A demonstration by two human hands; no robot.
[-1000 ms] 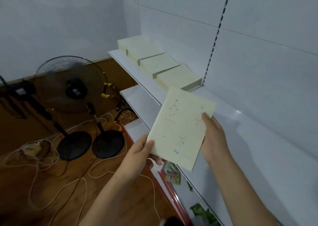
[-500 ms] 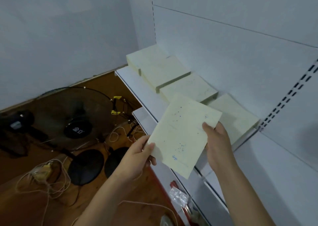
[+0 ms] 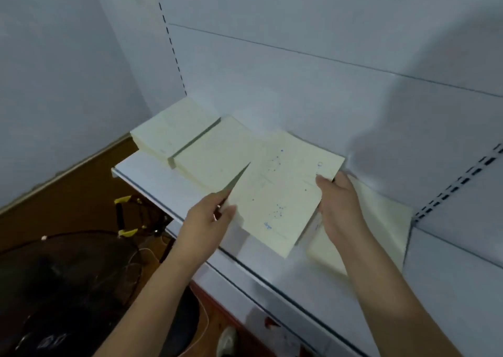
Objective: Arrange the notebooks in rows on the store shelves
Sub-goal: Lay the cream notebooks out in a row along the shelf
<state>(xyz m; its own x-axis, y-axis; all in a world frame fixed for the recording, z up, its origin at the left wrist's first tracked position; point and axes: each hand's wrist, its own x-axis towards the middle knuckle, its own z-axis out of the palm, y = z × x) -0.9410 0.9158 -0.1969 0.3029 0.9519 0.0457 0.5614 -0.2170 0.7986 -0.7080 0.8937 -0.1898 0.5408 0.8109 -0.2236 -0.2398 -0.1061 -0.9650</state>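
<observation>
I hold a pale yellow notebook (image 3: 277, 193) with small blue marks over the white shelf (image 3: 152, 182). My left hand (image 3: 206, 220) pinches its lower left edge and my right hand (image 3: 337, 204) grips its right edge. It hovers low over the row of notebook stacks, covering one of them. A stack (image 3: 174, 136) lies at the far left, a second stack (image 3: 215, 160) beside it, and another stack (image 3: 381, 220) shows behind my right hand.
The shelf's white back panel (image 3: 299, 84) rises behind the stacks, with a slotted upright (image 3: 457, 185) at right. A lower shelf (image 3: 272, 302) juts out beneath. A black standing fan (image 3: 68, 288) and cables sit on the brown floor at left.
The notebook has moved forward and down over the row of stacks, and my view has come closer to the shelf. Both hands keep their hold on it.
</observation>
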